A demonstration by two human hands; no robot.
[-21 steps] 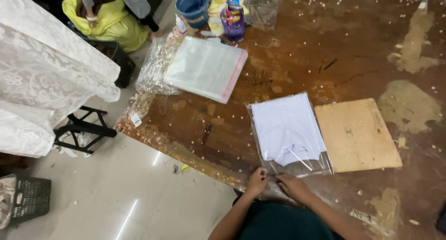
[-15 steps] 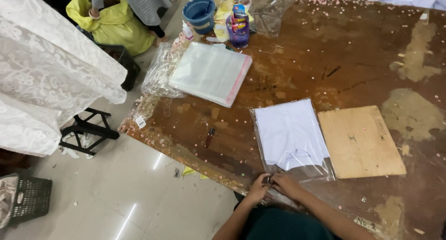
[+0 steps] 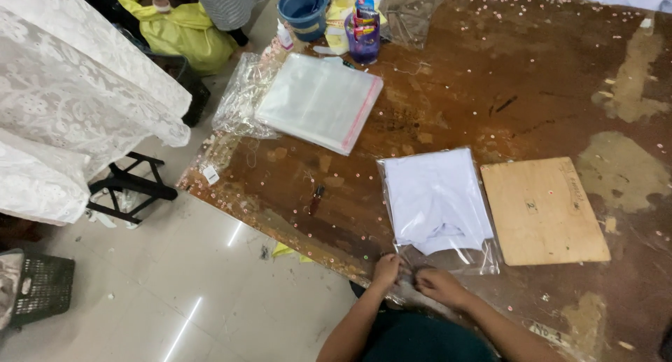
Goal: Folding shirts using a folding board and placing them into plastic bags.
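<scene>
Both hands pinch crinkly clear bag edge.

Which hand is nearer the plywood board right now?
Right. The right hand sits at the near table edge, below the bagged white garment, diagonally off the plywood board. The left hand is just beyond it, farther from the board.
</scene>
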